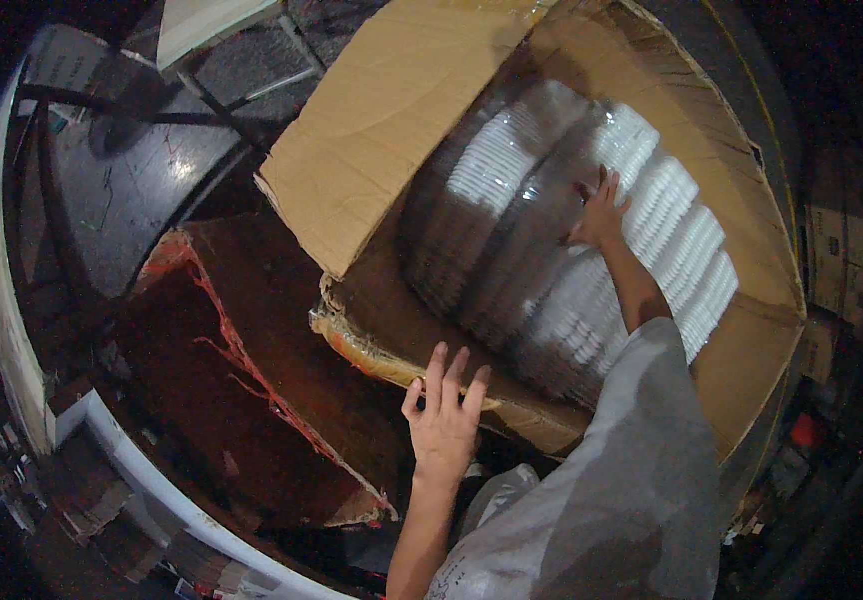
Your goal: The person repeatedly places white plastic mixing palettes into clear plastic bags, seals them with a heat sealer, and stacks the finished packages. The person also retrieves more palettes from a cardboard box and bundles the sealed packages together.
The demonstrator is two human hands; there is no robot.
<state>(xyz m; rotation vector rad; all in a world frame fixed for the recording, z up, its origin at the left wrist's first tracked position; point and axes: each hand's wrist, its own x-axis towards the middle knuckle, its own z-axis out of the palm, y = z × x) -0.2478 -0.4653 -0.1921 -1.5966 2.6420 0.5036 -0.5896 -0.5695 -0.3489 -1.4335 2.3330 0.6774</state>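
One big cardboard box (422, 110) stands open in front of the person, its left flap (372, 130) folded out toward the left. Inside lie stacks of white cups (672, 230) in clear plastic wrap, packed side by side in rows; I count about five rows on the far right, and more under the glare on the left that I cannot count.

The right hand (600, 212) reaches deep into the box and lies on the wrapped stacks, fingers (607, 185) spread, pressed against the plastic rather than closed around anything. The left hand (444, 410) hovers at the near edge of the box, just above its torn rim (392, 362), with all five fingers open and splayed, holding nothing.

To the left of the box sits one dark reddish board (242, 400) with a ragged red edge. Beyond it, far left, is a dark round surface (142, 190).
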